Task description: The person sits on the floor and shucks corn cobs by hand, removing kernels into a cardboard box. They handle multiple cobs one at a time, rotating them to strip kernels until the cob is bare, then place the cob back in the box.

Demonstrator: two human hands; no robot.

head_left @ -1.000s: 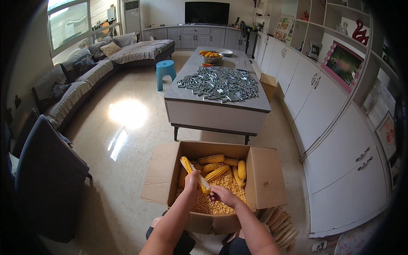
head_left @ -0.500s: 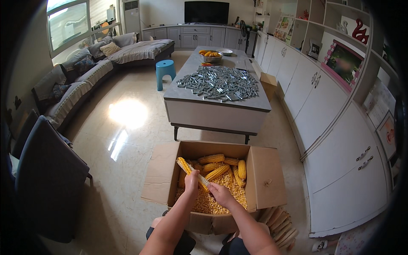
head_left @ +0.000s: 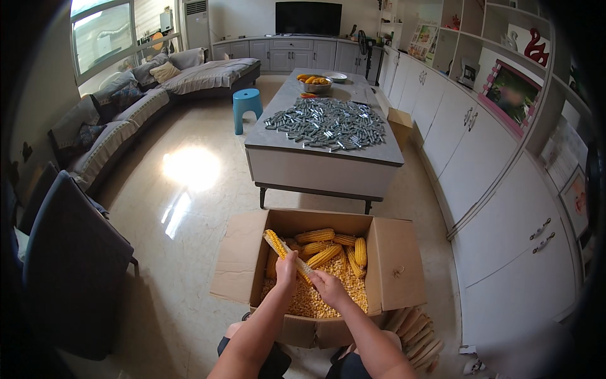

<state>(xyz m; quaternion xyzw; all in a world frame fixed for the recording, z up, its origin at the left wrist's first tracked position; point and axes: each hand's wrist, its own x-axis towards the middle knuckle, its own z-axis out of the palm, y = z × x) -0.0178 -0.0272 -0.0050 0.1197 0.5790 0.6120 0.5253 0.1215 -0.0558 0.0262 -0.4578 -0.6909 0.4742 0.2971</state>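
Observation:
Both hands grip a partly shelled corn cob [head_left: 276, 243], slanted over an open cardboard box [head_left: 394, 265]. Its upper end still carries yellow kernels, while a pale stripped strip runs down its side. My left hand [head_left: 286, 270] is closed around the middle of the cob. Closed at the lower end, my right hand [head_left: 328, 287] has its thumb side against the cob. Beneath them lie loose corn kernels [head_left: 309, 304] over the box bottom. Several whole corn cobs [head_left: 325, 256] rest at the box's far side, on and beside the kernels.
Bare cobs [head_left: 416, 338] are piled right of the box. Beyond it stands a low table [head_left: 322, 167] bearing many small metallic cylinders [head_left: 328, 123] and a bowl of corn [head_left: 314, 85]. A blue stool [head_left: 247, 110], a dark chair [head_left: 79, 265] and white cabinets [head_left: 505, 278] stand around.
Both hands keep their hold on the cob, with hardly any movement. At the lower right corner, a blurred greyish shape now covers where a floral cloth showed.

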